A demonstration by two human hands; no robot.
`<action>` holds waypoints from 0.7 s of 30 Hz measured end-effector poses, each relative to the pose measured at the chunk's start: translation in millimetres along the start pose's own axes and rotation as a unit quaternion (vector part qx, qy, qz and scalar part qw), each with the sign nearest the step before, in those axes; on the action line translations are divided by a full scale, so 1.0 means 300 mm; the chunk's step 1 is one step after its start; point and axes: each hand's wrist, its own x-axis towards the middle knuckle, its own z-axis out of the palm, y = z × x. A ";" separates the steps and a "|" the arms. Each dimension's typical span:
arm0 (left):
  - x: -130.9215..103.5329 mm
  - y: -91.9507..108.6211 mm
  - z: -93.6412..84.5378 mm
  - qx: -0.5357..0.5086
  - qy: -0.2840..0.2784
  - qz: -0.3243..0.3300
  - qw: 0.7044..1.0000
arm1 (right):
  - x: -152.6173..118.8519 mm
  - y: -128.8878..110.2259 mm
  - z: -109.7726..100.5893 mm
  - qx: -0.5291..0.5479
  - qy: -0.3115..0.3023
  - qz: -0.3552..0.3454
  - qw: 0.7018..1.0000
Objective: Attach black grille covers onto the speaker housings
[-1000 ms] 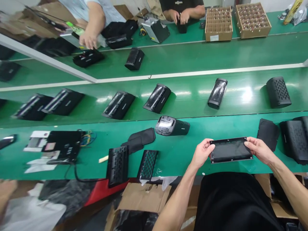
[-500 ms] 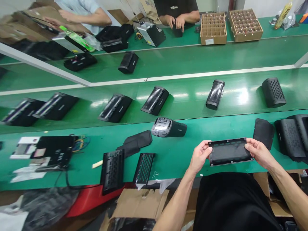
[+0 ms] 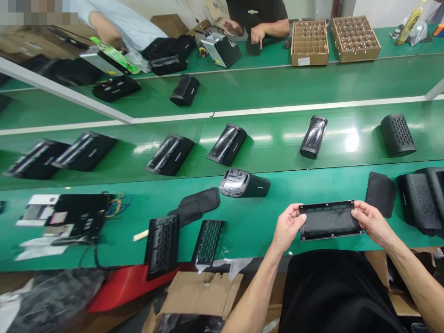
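A black rectangular panel (image 3: 331, 221), with small clips along its edges, is held up over the front edge of the green bench. My left hand (image 3: 288, 225) pinches its left end, thumb on the inner face. At the opposite end, my right hand (image 3: 373, 221) grips the panel the same way. Just beyond my right hand lies a thin black sheet (image 3: 380, 194). To the left, a black speaker-like housing (image 3: 244, 183) rests on its side. Two slotted black grilles, one nearer (image 3: 208, 243) and one farther left (image 3: 162, 247), lie by the bench edge.
Several black housings, one with a slotted face (image 3: 398, 135), stand along the green conveyor (image 3: 270, 152). More dark housings (image 3: 418, 196) crowd the right side. Across the line, two co-workers stand near divided cardboard boxes (image 3: 310, 58). An open carton (image 3: 203, 293) sits below the bench.
Both my hands keep hold of the panel, almost unmoved. Across the line, one co-worker's hand has lifted away from a small black item, and the other co-worker's arm has shifted.
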 end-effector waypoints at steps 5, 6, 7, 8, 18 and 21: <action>0.002 0.015 0.016 0.016 0.025 0.000 1.000 | -0.010 0.003 0.002 0.008 -0.007 0.011 1.000; 0.003 0.015 0.016 0.019 0.029 0.002 0.999 | -0.011 0.005 0.004 0.010 -0.006 0.015 1.000; 0.004 0.014 0.015 0.022 0.031 0.002 0.999 | -0.012 0.006 0.006 0.012 -0.004 0.018 1.000; 0.006 0.013 0.013 0.025 0.032 0.002 0.999 | -0.012 0.006 0.008 0.013 -0.001 0.020 1.000; 0.007 0.004 -0.007 0.029 0.028 0.007 0.999 | -0.019 0.006 0.021 0.022 0.000 0.029 0.999; 0.010 0.005 -0.008 0.030 0.035 0.009 0.999 | -0.015 0.021 0.013 0.017 -0.009 0.027 0.999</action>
